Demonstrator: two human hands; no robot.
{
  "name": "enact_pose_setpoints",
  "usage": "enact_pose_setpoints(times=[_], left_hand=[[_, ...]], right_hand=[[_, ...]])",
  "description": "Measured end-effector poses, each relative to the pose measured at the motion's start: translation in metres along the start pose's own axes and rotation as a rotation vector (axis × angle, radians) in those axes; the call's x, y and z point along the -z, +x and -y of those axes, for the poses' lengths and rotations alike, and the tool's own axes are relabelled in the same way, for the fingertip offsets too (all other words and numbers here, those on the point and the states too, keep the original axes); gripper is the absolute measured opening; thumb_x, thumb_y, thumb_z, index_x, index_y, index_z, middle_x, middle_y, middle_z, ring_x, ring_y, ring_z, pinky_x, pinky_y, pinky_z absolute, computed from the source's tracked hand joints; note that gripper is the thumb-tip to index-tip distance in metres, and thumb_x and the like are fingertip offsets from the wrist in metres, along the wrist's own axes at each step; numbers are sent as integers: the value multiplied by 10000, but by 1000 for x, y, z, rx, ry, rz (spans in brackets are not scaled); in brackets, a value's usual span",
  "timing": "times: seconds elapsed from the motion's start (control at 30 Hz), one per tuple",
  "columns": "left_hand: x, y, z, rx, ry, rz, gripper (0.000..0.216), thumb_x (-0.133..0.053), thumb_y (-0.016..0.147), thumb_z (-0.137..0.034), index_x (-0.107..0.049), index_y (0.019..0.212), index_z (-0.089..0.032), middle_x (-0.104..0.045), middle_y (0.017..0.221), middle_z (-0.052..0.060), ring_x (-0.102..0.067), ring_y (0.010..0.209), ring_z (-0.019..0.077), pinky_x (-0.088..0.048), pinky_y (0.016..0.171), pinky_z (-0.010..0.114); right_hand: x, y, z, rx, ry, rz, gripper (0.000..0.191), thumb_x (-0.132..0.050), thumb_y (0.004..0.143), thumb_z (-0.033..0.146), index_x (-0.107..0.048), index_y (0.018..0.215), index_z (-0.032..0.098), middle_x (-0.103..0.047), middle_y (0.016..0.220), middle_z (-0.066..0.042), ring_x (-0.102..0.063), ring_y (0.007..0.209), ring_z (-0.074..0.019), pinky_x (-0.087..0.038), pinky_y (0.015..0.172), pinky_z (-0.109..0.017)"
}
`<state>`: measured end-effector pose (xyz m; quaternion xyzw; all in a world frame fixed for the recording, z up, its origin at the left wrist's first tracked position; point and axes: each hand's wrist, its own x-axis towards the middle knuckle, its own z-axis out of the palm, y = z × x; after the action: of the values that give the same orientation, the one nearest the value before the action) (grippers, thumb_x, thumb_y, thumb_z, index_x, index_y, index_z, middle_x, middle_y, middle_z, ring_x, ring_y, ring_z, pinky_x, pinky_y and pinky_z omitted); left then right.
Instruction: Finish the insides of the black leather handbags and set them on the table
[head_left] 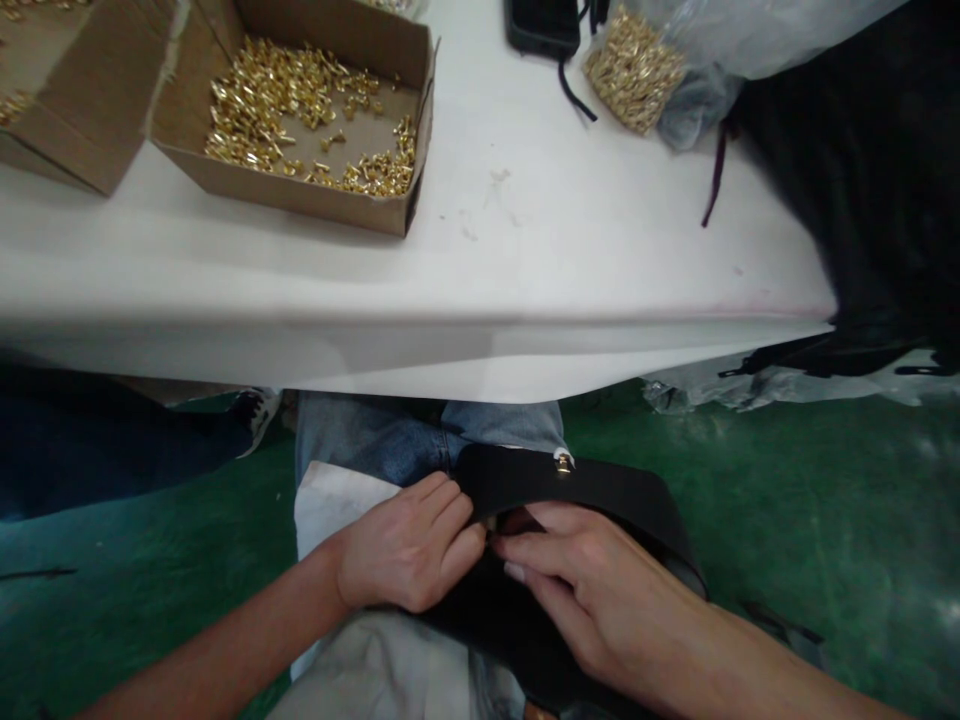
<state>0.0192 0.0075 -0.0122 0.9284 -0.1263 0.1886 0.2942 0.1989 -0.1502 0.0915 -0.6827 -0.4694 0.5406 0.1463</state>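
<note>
One gold fitting (pixel 563 463) appears set; left hand (pixel 416 545) clasps the black piece (pixel 619 487), right hand (pixel 592 570) (grip unclear) reaches inside, work seemingly unfinished.

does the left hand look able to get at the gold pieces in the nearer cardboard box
Probably yes, but not while the left hand grips the black item. Once freed, it would reach over the table edge; the cardboard box, open on top, leaves the gold pieces exposed.

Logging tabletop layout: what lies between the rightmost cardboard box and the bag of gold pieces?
In the head view, a black object and a black cord lie on the white tabletop between box and bag.
</note>
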Motion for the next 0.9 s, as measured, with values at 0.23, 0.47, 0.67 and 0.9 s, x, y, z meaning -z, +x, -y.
enact_pose_setpoints(times=[0.23,0.47,0.67,0.9], left_hand=[[-4,-6,-1,6,-30,-5,279,-457,1122,-140,-671,943,-148,-590,800,70,-516,741,234,-422,679,404],[-6,-7,0,-27,51,-27,131,-559,1082,-134,-685,1056,-163,-713,916,104,-607,830,249,-462,777,420],[-6,-8,0,-50,91,-60,115,-583,1081,-164,-697,1098,-158,-758,978,129,-652,876,261,-444,770,426],[-5,-5,3,-66,112,-37,192,-525,1092,-139,-714,1126,-124,-784,1037,159,-693,954,289,-462,782,435]], right_hand=[[2,1,5,-77,19,39,281,-550,1070,134,-805,994,222,-723,993,-47,-662,898,-186,-447,816,-314],[5,3,9,-76,34,68,259,-569,1058,133,-793,949,205,-716,984,-52,-665,911,-184,-449,826,-300],[8,5,7,-141,78,45,309,-541,1091,180,-693,824,206,-712,813,-7,-641,787,-160,-399,754,-298],[0,17,-6,-160,-11,-154,260,-511,1029,118,-675,842,195,-716,780,-32,-567,666,-159,-363,669,-300]])
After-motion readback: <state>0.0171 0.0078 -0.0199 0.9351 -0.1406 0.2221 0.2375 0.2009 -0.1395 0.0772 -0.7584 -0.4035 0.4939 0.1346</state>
